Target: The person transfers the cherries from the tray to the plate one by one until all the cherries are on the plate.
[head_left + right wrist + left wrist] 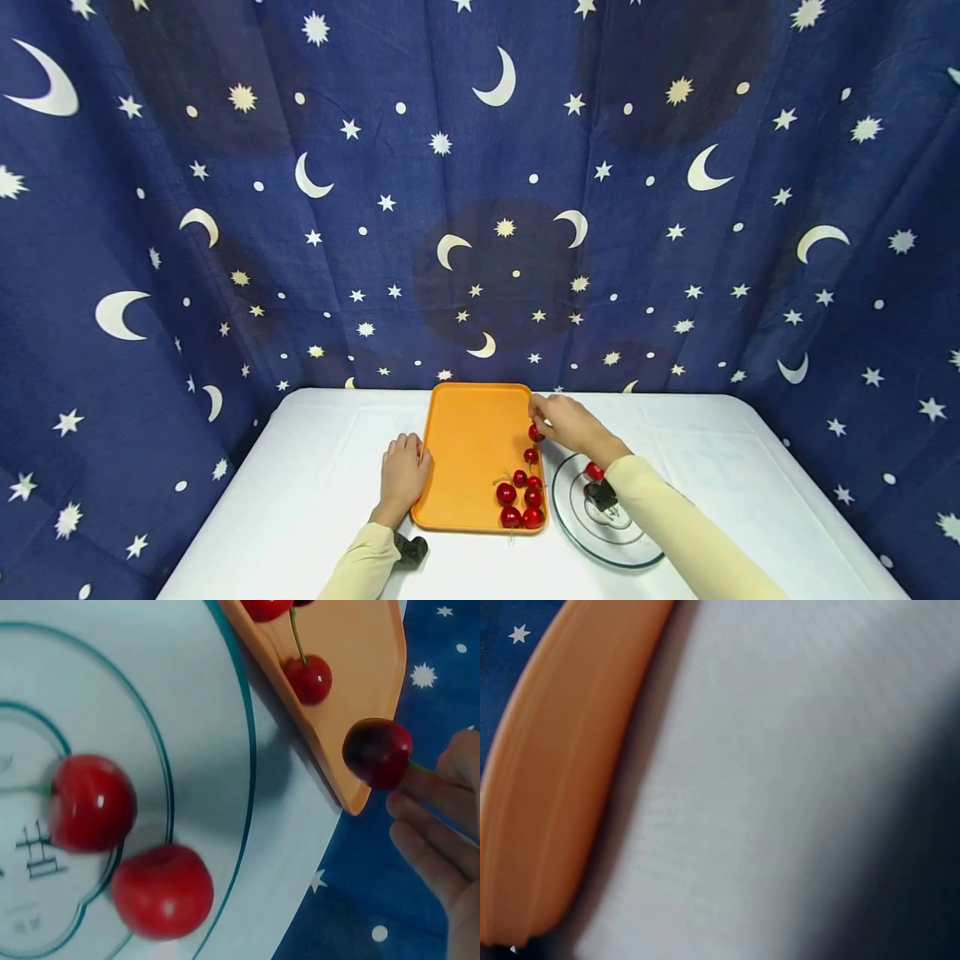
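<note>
The right hand (570, 423) pinches a dark red cherry (377, 754) by its green stem. It holds this cherry at the far right corner of an orange tray (472, 442). At the tray's left edge is the left hand (405, 473), its fingers bent at the rim and their tips hidden. Several red cherries (510, 517) lie along the tray's right side and near right corner. To the right, a clear glass plate (633, 550) carries two red cherries (163, 892), seen whole in the right wrist view; the right forearm partly covers it in the head view.
A white cloth covers the table (750, 467). Behind and beside it hangs a dark blue curtain (480, 192) with moons and stars. Black wrist devices (410, 550) sit under both forearms. The plate stands close to the tray's right edge.
</note>
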Motion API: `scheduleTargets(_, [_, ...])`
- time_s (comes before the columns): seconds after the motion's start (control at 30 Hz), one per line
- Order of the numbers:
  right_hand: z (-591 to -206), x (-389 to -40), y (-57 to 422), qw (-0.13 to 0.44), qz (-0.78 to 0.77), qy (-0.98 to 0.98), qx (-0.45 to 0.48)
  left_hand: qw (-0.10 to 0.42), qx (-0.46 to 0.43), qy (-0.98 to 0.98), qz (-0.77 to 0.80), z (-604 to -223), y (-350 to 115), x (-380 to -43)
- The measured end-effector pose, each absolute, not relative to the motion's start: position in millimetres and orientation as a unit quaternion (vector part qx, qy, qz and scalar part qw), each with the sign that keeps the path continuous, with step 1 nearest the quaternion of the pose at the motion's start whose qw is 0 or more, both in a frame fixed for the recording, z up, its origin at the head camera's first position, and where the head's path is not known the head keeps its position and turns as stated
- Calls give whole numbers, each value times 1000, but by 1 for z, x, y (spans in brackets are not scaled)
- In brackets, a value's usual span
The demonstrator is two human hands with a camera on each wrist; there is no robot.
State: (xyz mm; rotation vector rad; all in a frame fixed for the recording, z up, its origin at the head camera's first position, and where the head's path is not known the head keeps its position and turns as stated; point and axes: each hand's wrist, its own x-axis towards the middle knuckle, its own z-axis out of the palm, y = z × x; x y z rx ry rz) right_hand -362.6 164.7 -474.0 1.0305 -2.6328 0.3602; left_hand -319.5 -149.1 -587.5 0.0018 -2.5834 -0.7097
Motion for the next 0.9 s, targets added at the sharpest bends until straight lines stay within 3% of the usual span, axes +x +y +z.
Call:
scheduleTargets(0.23, [-470, -363, 183, 132, 103, -931, 325, 253, -5, -930, -265, -585, -147, -318])
scheduleTargets(0.9, [-481, -353, 212, 22, 112, -944, 310, 255, -6, -931, -259, -579, -145, -312])
